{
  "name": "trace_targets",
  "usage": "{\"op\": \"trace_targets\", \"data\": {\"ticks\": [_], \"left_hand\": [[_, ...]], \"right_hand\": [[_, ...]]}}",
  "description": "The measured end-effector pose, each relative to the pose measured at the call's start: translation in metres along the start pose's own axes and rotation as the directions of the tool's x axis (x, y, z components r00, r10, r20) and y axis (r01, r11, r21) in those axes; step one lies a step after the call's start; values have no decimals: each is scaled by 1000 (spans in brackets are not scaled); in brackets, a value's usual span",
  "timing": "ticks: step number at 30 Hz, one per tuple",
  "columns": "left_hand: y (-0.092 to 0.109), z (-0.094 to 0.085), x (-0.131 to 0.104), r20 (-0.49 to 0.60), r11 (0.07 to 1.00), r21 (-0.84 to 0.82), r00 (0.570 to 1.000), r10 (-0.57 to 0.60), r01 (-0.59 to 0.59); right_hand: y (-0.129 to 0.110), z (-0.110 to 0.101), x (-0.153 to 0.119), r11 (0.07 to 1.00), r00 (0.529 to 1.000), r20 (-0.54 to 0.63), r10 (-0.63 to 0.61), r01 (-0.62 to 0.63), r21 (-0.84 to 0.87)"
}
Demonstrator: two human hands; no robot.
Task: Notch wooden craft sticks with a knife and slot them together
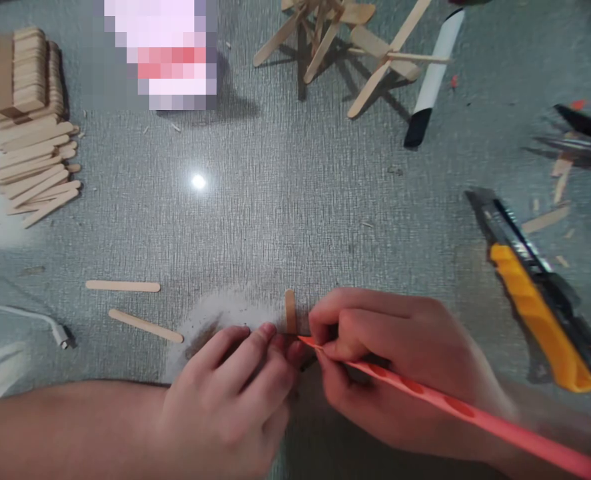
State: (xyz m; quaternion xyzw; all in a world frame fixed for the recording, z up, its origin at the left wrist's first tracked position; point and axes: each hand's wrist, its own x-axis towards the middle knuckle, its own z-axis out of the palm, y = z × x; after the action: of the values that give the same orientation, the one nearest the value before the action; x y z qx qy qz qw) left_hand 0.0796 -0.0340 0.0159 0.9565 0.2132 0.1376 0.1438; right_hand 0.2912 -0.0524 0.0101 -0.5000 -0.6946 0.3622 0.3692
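Note:
My right hand (395,367) grips an orange-red pencil (420,390) near its sharpened end. The pencil's tip points left and meets a wooden craft stick (290,310), whose far end sticks up between my two hands. My left hand (235,387) is closed, with its fingertips pressed around the stick's near part, which they hide. A thin dark edge shows by these fingertips, too small to make out. Two loose craft sticks, an upper one (122,286) and a slanted lower one (145,326), lie to the left of my left hand.
Craft sticks (20,73) are stacked and banded at the far left, with loose ones below. A yellow utility knife (535,293) lies on the right. Joined sticks (380,67) and a white-and-black tube-like object (434,80) are at the back. A white cable (25,311) lies left.

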Motion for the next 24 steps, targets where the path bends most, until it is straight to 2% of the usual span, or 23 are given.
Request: {"op": "trace_targets", "data": {"ticks": [12, 24], "left_hand": [[0, -3, 1, 37, 999, 25, 999, 31, -32], [-5, -5, 5, 70, 999, -41, 997, 27, -25]], "right_hand": [[1, 2, -2, 1000, 1000, 14, 6, -6, 1], [1, 3, 0, 999, 999, 18, 26, -27, 21]]}}
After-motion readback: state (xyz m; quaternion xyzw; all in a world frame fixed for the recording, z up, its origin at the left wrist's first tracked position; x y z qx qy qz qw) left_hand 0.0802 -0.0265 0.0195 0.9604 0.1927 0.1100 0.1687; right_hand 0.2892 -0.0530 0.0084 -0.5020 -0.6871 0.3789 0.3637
